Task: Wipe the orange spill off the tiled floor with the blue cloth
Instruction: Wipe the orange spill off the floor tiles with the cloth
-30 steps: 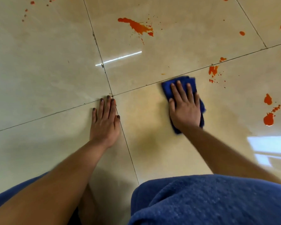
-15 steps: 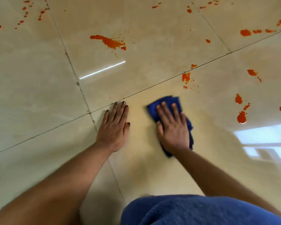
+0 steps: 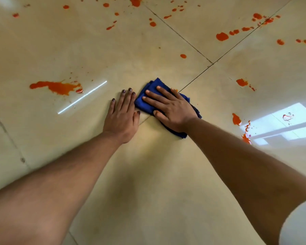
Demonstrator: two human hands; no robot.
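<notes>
A folded blue cloth (image 3: 148, 93) lies on the beige tiled floor (image 3: 157, 183) over a grout line. My right hand (image 3: 171, 108) presses flat on it with straight fingers. My left hand (image 3: 123, 114) rests flat on the floor just left of the cloth, fingertips almost touching its edge. Orange spill marks are scattered around: a large splash (image 3: 57, 87) to the left, a blotch (image 3: 241, 82) to the right, drops (image 3: 236, 119) lower right, and several spots (image 3: 222, 36) farther away. A tiny orange trace shows at the cloth's far edge.
Grout lines cross at a tile corner (image 3: 212, 63) beyond the cloth. A bright window reflection (image 3: 290, 121) lies on the floor at right, and a thin light streak (image 3: 82, 97) at left. A pale sleeve edge (image 3: 300, 225) shows at the lower right.
My right hand has slid the cloth forward and rightward up to the grout line where a small orange patch lay. My left hand moved forward too. The view tilted up, showing more spots.
</notes>
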